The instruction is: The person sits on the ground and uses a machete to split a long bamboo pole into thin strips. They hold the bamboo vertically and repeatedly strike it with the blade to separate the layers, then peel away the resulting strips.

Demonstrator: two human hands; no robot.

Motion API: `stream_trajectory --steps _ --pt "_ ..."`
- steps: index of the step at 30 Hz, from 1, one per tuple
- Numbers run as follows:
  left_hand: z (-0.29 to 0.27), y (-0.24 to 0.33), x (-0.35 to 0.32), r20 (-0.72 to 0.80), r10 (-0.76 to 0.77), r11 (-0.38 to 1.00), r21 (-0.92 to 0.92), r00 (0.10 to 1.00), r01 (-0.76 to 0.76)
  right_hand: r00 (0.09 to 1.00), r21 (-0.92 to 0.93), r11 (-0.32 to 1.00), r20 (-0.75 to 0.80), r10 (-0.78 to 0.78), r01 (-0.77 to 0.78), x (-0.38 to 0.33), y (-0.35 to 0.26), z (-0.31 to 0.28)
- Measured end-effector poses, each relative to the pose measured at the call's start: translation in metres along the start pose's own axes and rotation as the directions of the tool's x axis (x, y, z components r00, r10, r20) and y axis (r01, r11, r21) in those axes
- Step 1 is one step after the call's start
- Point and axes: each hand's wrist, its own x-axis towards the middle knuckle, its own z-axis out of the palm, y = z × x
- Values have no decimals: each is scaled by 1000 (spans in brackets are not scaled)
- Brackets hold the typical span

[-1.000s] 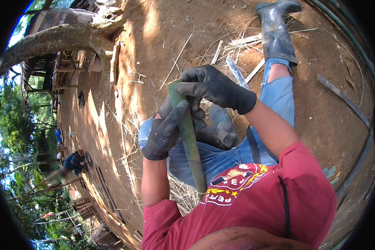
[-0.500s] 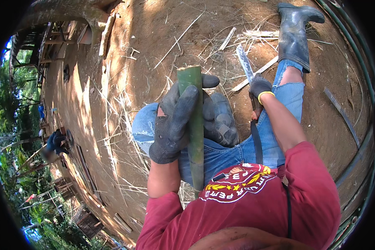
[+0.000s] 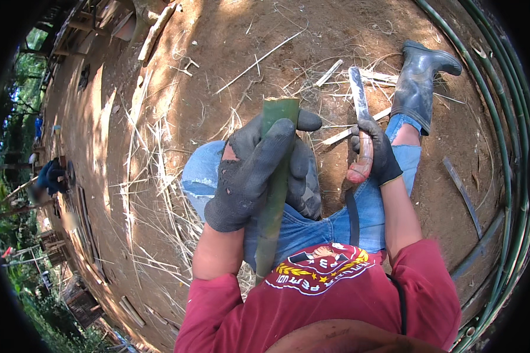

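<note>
Over the lap, left hand [image 3: 250, 176] holds green bamboo piece [image 3: 275, 194] pointing straight ahead.

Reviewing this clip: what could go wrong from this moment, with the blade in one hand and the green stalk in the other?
1. The left hand wraps the green bamboo piece near its cut top; a blade strike there could hit the fingers, and the glove looks torn.
2. The right hand holds the knife above the thigh; a slip might cut the leg.
</note>
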Motion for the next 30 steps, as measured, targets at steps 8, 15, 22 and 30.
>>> stream_trajectory --steps 8,15,22,30 --pt "-4 -5 -2 51 -21 994 -102 998 26 987 -214 964 72 -143 155 -56 -3 59" --pt "4 1 1 44 -45 997 69 998 41 910 -762 555 104 -402 332 -71 -26 92" --pt "3 -10 2 -36 -75 995 57 997 77 878 -679 565 427 -216 469 -93 -55 150" --pt "-10 -33 2 78 67 998 -7 995 -67 311 -619 -240 646 -697 748 -76 -37 161"
